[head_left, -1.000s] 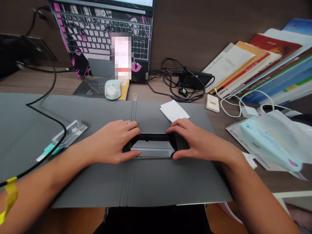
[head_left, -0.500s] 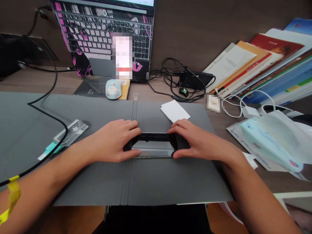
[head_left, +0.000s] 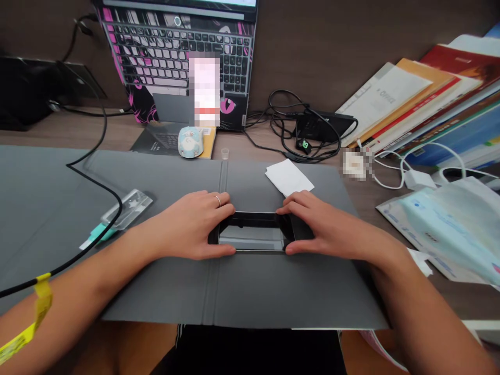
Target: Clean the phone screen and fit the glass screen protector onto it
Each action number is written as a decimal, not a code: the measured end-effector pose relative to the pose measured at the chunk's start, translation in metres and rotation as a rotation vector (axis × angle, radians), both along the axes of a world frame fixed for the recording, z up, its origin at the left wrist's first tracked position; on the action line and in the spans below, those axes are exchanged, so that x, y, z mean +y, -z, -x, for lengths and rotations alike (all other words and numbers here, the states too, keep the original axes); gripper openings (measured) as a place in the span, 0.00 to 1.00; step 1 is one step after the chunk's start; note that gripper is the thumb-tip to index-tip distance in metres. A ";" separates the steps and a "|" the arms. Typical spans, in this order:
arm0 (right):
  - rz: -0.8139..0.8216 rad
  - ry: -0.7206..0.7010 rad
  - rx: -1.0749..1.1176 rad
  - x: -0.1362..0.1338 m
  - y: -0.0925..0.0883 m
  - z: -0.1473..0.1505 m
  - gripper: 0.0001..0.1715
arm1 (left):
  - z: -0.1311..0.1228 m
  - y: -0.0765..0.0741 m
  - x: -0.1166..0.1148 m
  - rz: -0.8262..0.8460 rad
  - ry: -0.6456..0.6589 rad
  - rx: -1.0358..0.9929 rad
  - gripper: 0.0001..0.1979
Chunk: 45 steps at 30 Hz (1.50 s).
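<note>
A smartphone [head_left: 252,237] with a dark, glossy screen lies sideways on the grey folding mat [head_left: 297,291]. My left hand [head_left: 195,224], a ring on one finger, is closed on its left end, fingers at the far edge and thumb along the near edge. At the right end, my right hand [head_left: 316,221] pinches the phone the same way. Folded white paper [head_left: 289,176] lies just beyond the fingers of my right hand. Left of my left forearm is a clear plastic box [head_left: 128,208] beside a small teal-and-white item [head_left: 97,234].
An open laptop [head_left: 167,109] stands at the back, with a patterned mouse [head_left: 191,142] and a tiny clear cup [head_left: 225,153] before it. A black cable [head_left: 111,192] crosses the left side. Tangled cords [head_left: 299,148], leaning books [head_left: 414,109] and plastic packets [head_left: 449,229] occupy the right.
The whole scene has shifted slightly to the right in the picture, as my head view turned a little left. Both hands keep the same hold on the phone.
</note>
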State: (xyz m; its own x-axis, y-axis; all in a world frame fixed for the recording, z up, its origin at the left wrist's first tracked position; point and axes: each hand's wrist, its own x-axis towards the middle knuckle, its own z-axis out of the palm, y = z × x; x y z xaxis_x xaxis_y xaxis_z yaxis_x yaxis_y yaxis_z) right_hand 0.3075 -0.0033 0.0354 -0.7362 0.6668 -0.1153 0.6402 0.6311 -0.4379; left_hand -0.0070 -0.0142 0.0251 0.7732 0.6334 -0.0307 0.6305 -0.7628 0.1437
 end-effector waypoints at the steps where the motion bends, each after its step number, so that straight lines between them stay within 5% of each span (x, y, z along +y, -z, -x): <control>1: -0.003 0.000 0.006 0.000 0.000 0.000 0.37 | 0.000 0.000 0.000 0.006 -0.001 -0.001 0.27; 13: -0.016 0.000 -0.008 0.001 -0.001 -0.001 0.36 | -0.001 0.000 0.002 0.076 -0.057 -0.036 0.27; 19: -0.096 -0.030 0.126 0.000 -0.013 0.002 0.12 | -0.001 0.001 0.001 0.058 -0.049 -0.035 0.26; 45: -0.055 -0.159 0.141 0.000 -0.006 0.015 0.16 | -0.001 0.000 0.000 0.088 -0.048 -0.058 0.24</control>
State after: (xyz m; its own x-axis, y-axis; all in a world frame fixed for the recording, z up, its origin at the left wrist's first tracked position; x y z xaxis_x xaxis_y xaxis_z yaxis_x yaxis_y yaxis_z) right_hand 0.2923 -0.0033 0.0410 -0.8387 0.5437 0.0301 0.4656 0.7447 -0.4782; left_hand -0.0060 -0.0140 0.0249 0.7443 0.6664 -0.0441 0.6546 -0.7148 0.2463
